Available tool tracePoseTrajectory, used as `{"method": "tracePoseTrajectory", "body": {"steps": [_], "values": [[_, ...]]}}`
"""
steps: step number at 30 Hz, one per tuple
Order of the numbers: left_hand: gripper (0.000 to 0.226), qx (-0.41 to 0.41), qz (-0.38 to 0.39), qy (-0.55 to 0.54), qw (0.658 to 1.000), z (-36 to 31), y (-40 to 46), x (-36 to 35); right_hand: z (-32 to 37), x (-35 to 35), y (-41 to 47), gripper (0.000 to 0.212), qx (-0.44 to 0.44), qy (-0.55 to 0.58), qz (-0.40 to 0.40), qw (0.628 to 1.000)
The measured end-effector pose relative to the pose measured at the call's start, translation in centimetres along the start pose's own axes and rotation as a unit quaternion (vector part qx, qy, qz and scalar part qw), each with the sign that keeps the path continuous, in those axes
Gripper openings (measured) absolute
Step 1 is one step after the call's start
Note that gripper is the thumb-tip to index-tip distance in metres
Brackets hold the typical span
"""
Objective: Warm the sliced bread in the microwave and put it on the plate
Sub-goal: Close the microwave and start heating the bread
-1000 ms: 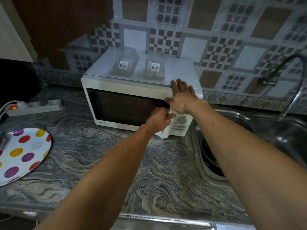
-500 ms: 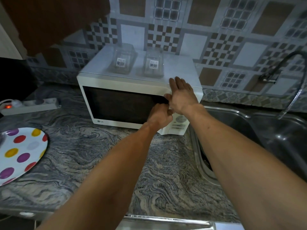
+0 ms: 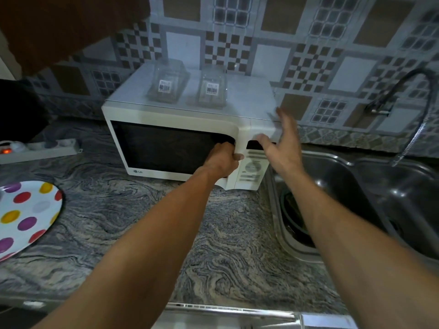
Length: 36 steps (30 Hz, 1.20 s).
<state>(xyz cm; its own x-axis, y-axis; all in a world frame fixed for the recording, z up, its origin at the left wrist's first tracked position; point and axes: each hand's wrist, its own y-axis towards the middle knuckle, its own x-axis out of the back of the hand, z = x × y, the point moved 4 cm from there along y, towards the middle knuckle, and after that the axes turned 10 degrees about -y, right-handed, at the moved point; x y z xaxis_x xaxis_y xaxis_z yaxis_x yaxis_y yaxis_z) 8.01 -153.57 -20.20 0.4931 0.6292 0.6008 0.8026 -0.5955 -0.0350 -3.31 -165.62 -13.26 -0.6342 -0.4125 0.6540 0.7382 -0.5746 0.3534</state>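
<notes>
Bread is nowhere in my view, so I cannot say whether it sits behind the closed dark door or somewhere off frame. Nearest me, both forearms reach out over the marbled counter (image 3: 123,210), whose front edge runs along the bottom of the view. At the counter's left edge lies the spotted plate (image 3: 28,214), bare where I can see it. Along the right edge the steel sink (image 3: 356,198) drops away beneath my right forearm. Farther in, my left hand (image 3: 222,160) is curled round the right edge of the microwave door (image 3: 171,148), fingers tucked into the handle recess and thumb over the front. My right hand (image 3: 283,148) floats just in front of the control panel (image 3: 251,167), fingers straight and spread, holding nothing; whether it touches the casing I cannot tell through the blur. I judge the step in hand is opening the door; next comes a steady pull leftward on that edge, perhaps with the right hand bracing the microwave (image 3: 237,103) so it does not slide. On its top, toward the tiled wall, stand two clear containers (image 3: 168,84).
</notes>
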Motion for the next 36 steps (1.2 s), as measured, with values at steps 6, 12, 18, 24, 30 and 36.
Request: {"method": "tracePoseTrajectory", "body": {"steps": [6,12,18,24,30,36], "values": [[0.038,0.039,-0.026,0.014,0.999,-0.5,0.3,-0.3,-9.4,-5.2,-4.7,0.075,-0.195,-0.014,0.148,0.97],[0.038,0.064,-0.024,0.015,0.998,-0.8,0.7,-0.3,-10.3,-7.3,-3.1,0.051,-0.197,-0.059,0.119,0.971],[0.042,0.075,-0.02,0.022,0.997,-0.3,0.9,-0.6,-10.3,-7.3,-2.5,0.046,-0.205,-0.07,0.082,0.973],[0.04,0.073,-0.019,0.026,0.997,0.0,1.2,-0.7,-10.5,-7.1,-2.7,0.043,-0.214,-0.089,0.066,0.971],[0.033,0.057,-0.027,0.009,0.998,-0.1,0.5,-0.4,-9.3,-7.3,-3.2,0.046,-0.242,-0.107,0.097,0.959],[0.068,0.071,0.033,0.134,0.988,10.7,-8.1,-4.2,-9.5,-11.9,-12.9,0.065,-0.133,-0.235,0.205,0.941]]}}
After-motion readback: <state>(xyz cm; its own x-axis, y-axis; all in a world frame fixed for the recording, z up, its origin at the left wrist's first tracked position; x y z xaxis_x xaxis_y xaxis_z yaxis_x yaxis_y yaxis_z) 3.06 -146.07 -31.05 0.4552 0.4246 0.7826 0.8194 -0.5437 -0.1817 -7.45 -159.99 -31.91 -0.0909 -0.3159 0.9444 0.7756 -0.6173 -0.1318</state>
